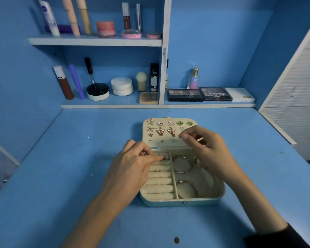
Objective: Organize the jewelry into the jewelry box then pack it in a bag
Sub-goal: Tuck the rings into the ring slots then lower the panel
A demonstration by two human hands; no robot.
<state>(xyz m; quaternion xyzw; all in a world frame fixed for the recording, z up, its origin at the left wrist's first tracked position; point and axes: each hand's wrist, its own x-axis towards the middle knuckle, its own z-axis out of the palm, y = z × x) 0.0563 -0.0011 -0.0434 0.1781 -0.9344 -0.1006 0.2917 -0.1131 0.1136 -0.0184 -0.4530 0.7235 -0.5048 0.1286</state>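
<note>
left hand (132,163): pinching ring (165,157) in jewelry box (186,201)
right hand (206,149): fingers curled over lid (168,143) (grasp: can't tell)
palette (215,94): reads "MATTE"

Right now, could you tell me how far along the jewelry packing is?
Done: earrings pinned in the lid, hoops in the right compartment. In hand: left hand pinches a ring at the ring rolls; right hand hovers over the lid. Left: closing the box, bagging it.

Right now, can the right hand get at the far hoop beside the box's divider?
Probably yes. The right hand hovers close by the far hoop, which lies uncovered in the jewelry box. The left hand, pinching a ring, is left of the divider.
</note>
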